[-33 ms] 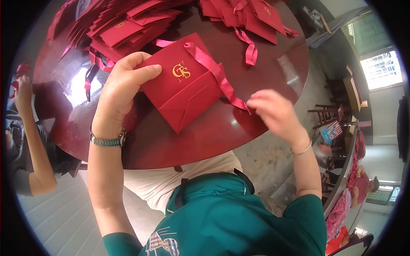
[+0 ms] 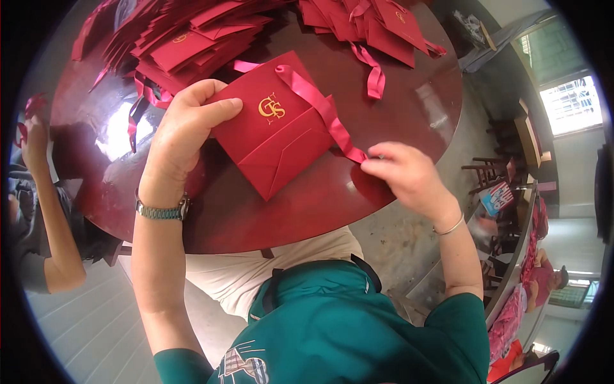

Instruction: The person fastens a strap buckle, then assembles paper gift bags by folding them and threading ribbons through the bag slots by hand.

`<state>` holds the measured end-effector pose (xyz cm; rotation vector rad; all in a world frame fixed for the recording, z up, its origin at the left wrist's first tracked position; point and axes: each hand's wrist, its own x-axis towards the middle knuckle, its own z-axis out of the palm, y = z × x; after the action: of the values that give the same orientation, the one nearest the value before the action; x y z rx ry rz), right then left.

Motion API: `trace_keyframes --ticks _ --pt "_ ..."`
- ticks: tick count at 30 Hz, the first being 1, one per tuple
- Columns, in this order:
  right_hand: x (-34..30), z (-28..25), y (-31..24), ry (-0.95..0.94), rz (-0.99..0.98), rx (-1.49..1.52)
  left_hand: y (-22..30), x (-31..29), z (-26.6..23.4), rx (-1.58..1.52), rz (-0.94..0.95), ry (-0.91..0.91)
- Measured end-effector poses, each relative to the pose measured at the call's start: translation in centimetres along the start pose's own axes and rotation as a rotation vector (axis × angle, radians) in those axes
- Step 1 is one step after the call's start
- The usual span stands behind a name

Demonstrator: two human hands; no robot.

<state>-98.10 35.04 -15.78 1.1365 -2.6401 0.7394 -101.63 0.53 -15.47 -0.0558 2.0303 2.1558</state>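
My left hand (image 2: 185, 128) grips a flat red paper gift bag (image 2: 288, 150) at its left edge. The thumb lies on the front, and the other fingers are partly hidden behind the bag. A gold emblem sits on the bag's face, above its folded bottom flap. From the upper part of the bag a glossy pink-red ribbon (image 2: 320, 109) runs down to the right across its face. Thumb and fingers of my right hand (image 2: 406, 173), slightly blurred, are closed on the ribbon's loose end beside the bag.
Across the round, glossy dark-red table (image 2: 268, 227), a large heap of red bags (image 2: 198, 45) lies at far left and another pile (image 2: 364, 25) at far right, with ribbons trailing. At left, another person's arm (image 2: 54, 224) holds something red. Wooden chairs (image 2: 486, 171) stand at right.
My right hand has shifted slightly left and down and now pinches the ribbon's loose end. The bag and my left hand have hardly moved.
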Motion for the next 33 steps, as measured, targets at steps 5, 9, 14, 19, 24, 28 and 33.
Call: trace_keyframes --ticks 5,9,14,19,24,28,33 --pt "-0.2 0.0 0.9 -0.143 -0.156 -0.067 -0.4 -0.3 0.4 0.007 0.042 -0.049" --pt "1.3 0.7 0.8 -0.132 -0.173 0.045 -0.6 -0.8 0.5 -0.004 0.059 -0.035" --pt "1.6 -0.6 1.9 -0.247 -0.111 0.144 -0.5 -0.9 0.4 0.038 0.032 -0.045" --pt "2.2 -1.3 1.4 -0.324 -0.139 0.122 -0.3 -0.8 0.3 0.013 0.038 -0.052" --pt "2.1 -1.3 1.5 -0.303 -0.207 -0.010 -0.6 -0.5 -0.1 0.112 0.006 -0.071" --pt "2.7 -1.6 1.5 -0.354 -0.321 -0.135 -0.5 -0.6 0.1 0.100 0.016 -0.032" --pt "3.5 -2.0 1.5 -0.383 -0.400 -0.224 -0.5 -0.6 0.1 0.113 -0.006 -0.007"
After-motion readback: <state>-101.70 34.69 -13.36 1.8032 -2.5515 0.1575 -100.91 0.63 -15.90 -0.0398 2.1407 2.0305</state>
